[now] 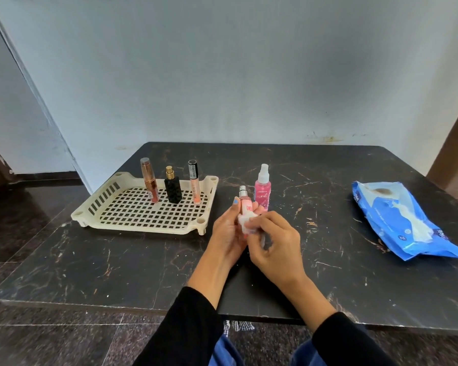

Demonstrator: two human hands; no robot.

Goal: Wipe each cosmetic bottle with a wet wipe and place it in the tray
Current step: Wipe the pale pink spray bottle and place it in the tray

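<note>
Head view: a pink bottle (pixel 245 204) is being held upright above the table (pixel 328 260) at centre, gripped by the curled fingers of the left hand (pixel 229 231). A white wipe (pixel 245 225) is being pinched against its lower body by the right hand (pixel 275 241). Wiping appears to be the step in hand. Three bottles are being kept upright at the far side of the tray (pixel 148 223), on the left. A spray bottle (pixel 262 187) is waiting just behind the hands; the wipe pack (pixel 402 220) is lying far right. Next, a leftward carry to the tray is likely being called for.
</note>
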